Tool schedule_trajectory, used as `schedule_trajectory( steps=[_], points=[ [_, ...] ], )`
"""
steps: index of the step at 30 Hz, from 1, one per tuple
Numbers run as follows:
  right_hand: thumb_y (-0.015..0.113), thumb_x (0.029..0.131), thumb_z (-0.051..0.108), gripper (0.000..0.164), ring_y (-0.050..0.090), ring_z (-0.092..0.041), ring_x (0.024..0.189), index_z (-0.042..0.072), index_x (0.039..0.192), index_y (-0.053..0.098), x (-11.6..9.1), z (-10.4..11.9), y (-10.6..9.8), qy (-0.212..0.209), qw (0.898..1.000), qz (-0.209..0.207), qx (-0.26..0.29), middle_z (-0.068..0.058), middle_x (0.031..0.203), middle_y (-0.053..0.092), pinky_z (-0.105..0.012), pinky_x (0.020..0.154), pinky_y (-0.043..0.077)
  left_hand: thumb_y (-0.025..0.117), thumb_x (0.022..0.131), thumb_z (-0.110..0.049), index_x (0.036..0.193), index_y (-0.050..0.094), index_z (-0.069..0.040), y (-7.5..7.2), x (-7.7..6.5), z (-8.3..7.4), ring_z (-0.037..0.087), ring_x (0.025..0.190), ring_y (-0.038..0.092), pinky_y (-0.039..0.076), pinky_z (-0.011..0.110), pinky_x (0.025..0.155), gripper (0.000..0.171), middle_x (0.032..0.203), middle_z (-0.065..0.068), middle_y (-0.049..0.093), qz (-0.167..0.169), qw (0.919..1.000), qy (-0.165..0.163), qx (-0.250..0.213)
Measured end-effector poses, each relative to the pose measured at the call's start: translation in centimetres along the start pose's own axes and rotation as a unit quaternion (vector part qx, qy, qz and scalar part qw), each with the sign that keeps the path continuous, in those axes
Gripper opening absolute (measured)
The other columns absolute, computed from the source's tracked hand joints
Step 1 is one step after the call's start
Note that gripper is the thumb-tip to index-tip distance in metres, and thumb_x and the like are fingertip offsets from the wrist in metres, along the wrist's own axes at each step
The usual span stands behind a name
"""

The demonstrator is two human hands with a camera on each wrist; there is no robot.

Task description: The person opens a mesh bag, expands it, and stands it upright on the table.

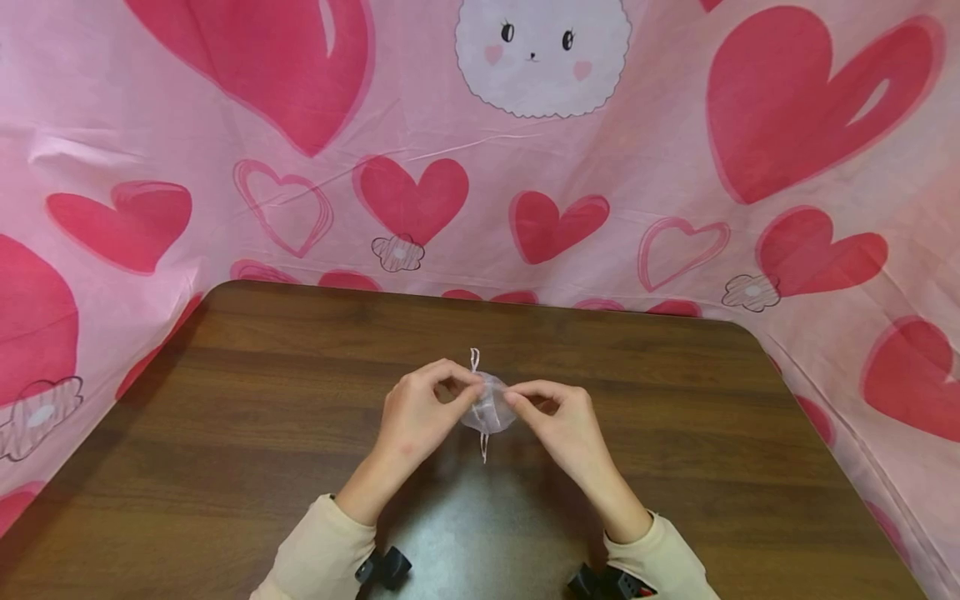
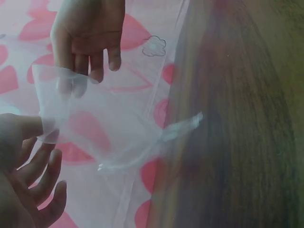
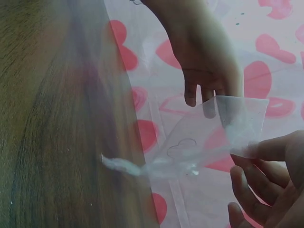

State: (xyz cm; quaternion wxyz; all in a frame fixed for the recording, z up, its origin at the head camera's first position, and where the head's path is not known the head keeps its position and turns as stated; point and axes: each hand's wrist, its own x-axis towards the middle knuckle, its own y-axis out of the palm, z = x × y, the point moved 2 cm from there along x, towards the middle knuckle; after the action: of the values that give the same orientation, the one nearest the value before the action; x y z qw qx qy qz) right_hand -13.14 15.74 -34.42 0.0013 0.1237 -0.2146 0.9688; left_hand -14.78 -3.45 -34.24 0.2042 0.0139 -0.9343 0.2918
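A small sheer white drawstring pouch [image 1: 491, 408] is held up between both hands over the middle of the table. Its thin white cord loops stick out at the far and near sides in the head view. My left hand [image 1: 423, 408] pinches the pouch's left edge between thumb and forefinger. On the opposite edge, my right hand [image 1: 562, 421] pinches with thumb and forefinger too. Both wrist views show the see-through fabric of the pouch [image 2: 95, 118] stretched between the hands, the other fingers loosely bent. Nothing can be made out inside the pouch [image 3: 190, 142].
The dark brown wooden table [image 1: 225, 467] has rounded far corners. A pink cloth with red hearts [image 1: 555, 158] hangs behind it and along both sides. Black wrist devices [image 1: 386, 568] sit at the cream sleeves [image 1: 322, 550].
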Motion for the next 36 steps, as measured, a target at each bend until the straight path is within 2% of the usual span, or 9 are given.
schedule_trajectory(
  steps=[4,8,11,16,19,23,28,32,36],
  points=[
    [0.080,0.084,0.017,0.006,0.059,-0.013,0.061,0.012,0.086,0.078,-0.01,0.05,-0.13,-0.001,1.000,-0.019,-0.003,0.001,0.080,0.072,-0.025,0.054,0.045,0.081,0.083,-0.023,0.090,0.073,-0.030,0.18,-0.06,0.01,0.007,0.070,0.063,0.046,0.035,0.066,0.012,0.075,-0.019,0.065,0.026,0.9995,-0.003,0.019],
    [0.082,0.082,0.012,0.005,0.057,-0.011,0.061,0.011,0.082,0.077,-0.04,-0.07,-0.12,-0.007,1.000,-0.023,-0.011,0.002,0.072,0.068,-0.024,0.056,0.046,0.081,0.082,-0.023,0.098,0.070,-0.030,0.33,-0.18,-0.10,0.002,0.073,0.062,0.046,0.035,0.067,0.021,0.079,-0.022,0.064,0.046,0.9982,0.021,0.031],
    [0.083,0.081,0.013,0.008,0.053,-0.011,0.059,0.010,0.081,0.076,-0.09,-0.11,-0.07,-0.010,1.000,-0.022,-0.017,0.001,0.068,0.064,-0.023,0.054,0.043,0.083,0.081,-0.025,0.100,0.072,-0.030,0.38,-0.25,-0.17,0.000,0.075,0.060,0.046,0.032,0.064,0.023,0.082,-0.023,0.062,0.043,0.9974,0.043,0.039],
    [0.083,0.080,0.013,0.008,0.051,-0.010,0.060,0.012,0.080,0.075,-0.07,-0.14,0.01,-0.021,0.999,-0.023,-0.025,0.003,0.069,0.064,-0.023,0.054,0.042,0.084,0.080,-0.030,0.089,0.076,-0.033,0.31,-0.25,-0.06,0.000,0.074,0.060,0.045,0.030,0.061,0.012,0.085,-0.026,0.061,0.029,0.9969,0.057,0.045],
    [0.082,0.081,0.012,0.007,0.055,-0.010,0.062,0.012,0.084,0.076,-0.02,-0.11,0.08,-0.028,0.999,-0.015,-0.028,0.004,0.072,0.067,-0.025,0.057,0.045,0.084,0.080,-0.029,0.085,0.077,-0.033,0.17,-0.20,0.02,-0.001,0.074,0.059,0.045,0.030,0.061,0.010,0.085,-0.026,0.062,0.017,0.9975,0.052,0.044],
    [0.081,0.083,0.013,0.009,0.059,-0.009,0.063,0.011,0.092,0.078,-0.03,-0.14,0.21,-0.017,0.999,0.006,-0.040,0.002,0.079,0.071,-0.026,0.057,0.048,0.085,0.079,-0.023,0.084,0.077,-0.032,-0.02,-0.15,0.09,0.002,0.072,0.060,0.045,0.032,0.061,0.012,0.084,-0.023,0.065,-0.002,0.9986,0.032,0.043],
    [0.079,0.085,0.013,0.006,0.059,-0.012,0.060,0.010,0.091,0.079,-0.08,-0.15,0.28,-0.014,0.999,0.008,-0.050,0.000,0.082,0.073,-0.025,0.053,0.047,0.085,0.078,-0.022,0.083,0.075,-0.031,-0.12,-0.16,0.23,0.004,0.067,0.058,0.045,0.034,0.061,0.014,0.076,-0.018,0.064,-0.014,0.9983,0.011,0.055],
    [0.080,0.084,0.012,0.005,0.059,-0.013,0.061,0.009,0.088,0.078,-0.10,-0.04,0.22,-0.032,0.999,-0.011,-0.038,0.000,0.080,0.073,-0.025,0.054,0.047,0.084,0.078,-0.022,0.084,0.073,-0.031,0.04,-0.14,0.30,0.001,0.066,0.057,0.045,0.034,0.062,0.016,0.072,-0.019,0.060,0.000,0.9982,0.012,0.059],
    [0.081,0.083,0.012,0.004,0.059,-0.011,0.062,0.010,0.085,0.078,-0.09,0.05,0.13,-0.040,0.998,-0.025,-0.036,0.003,0.077,0.072,-0.026,0.057,0.048,0.084,0.080,-0.025,0.088,0.072,-0.031,0.29,-0.17,0.36,-0.001,0.069,0.057,0.045,0.033,0.062,0.015,0.073,-0.021,0.057,0.023,0.9976,0.025,0.060]
  ],
)
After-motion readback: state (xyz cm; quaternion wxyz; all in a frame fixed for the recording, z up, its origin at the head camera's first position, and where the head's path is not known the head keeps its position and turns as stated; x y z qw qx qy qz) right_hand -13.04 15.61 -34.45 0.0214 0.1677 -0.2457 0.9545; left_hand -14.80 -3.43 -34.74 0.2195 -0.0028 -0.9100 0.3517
